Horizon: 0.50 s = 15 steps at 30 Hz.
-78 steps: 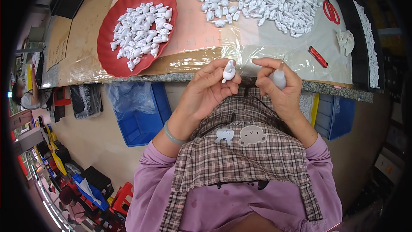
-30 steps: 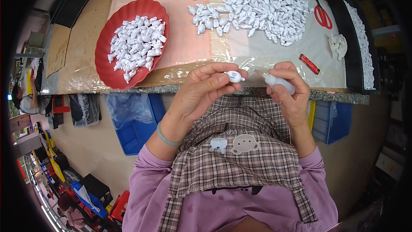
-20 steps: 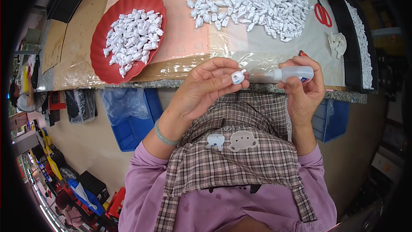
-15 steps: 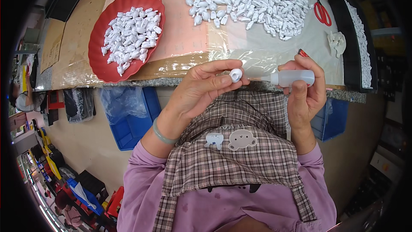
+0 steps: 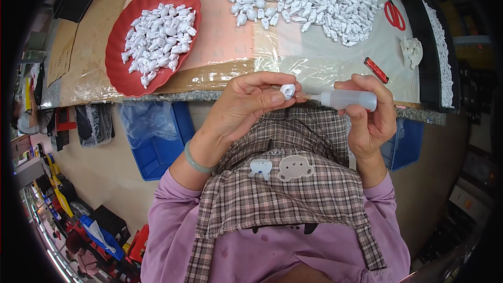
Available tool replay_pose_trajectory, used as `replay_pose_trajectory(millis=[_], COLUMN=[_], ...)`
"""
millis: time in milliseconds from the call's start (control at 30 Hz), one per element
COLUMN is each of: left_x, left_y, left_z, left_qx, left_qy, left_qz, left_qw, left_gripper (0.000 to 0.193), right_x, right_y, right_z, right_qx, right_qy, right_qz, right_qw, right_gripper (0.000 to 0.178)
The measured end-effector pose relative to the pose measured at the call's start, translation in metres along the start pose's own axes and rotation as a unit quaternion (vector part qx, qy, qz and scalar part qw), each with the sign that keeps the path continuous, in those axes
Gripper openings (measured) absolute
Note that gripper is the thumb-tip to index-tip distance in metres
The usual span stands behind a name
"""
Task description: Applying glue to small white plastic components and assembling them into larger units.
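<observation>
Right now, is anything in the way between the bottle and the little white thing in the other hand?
Nothing visible is. The right hand holds the bottle with its thin tip pointing at the white piece in the left hand; whether the tip touches it is too small to tell.

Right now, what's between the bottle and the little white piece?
In the head view, a thin nozzle stretches from the bottle toward the white piece.

The bottle [image 5: 352,99] has moved in, its nozzle [image 5: 315,97] at the white figurine [image 5: 287,90].
</observation>
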<state>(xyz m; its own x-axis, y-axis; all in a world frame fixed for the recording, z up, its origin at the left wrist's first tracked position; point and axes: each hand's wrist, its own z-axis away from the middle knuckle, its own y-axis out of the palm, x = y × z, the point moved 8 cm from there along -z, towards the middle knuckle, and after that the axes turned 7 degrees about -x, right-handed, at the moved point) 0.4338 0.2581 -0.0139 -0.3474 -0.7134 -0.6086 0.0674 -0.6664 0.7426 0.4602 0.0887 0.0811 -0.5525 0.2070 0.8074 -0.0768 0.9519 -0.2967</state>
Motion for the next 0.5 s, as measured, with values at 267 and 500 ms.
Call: replay_pose_trajectory(millis=[267, 500], left_x=[0.0007, 0.0029], left_y=[0.0008, -0.0016], left_z=[0.0008, 0.0008], left_qx=[-0.005, -0.011], left_qy=[0.006, 0.008], left_qz=[-0.033, -0.042], left_qw=[0.999, 0.999], left_gripper=[0.029, 0.025], right_x=[0.0003, 0.0030], right_y=[0.0016, 0.0015], right_z=[0.0000, 0.0035], right_qx=[0.011, 0.016], right_qy=[0.001, -0.031], right_qz=[-0.002, 0.008], right_qw=[1.000, 0.999], right_gripper=[0.038, 0.037])
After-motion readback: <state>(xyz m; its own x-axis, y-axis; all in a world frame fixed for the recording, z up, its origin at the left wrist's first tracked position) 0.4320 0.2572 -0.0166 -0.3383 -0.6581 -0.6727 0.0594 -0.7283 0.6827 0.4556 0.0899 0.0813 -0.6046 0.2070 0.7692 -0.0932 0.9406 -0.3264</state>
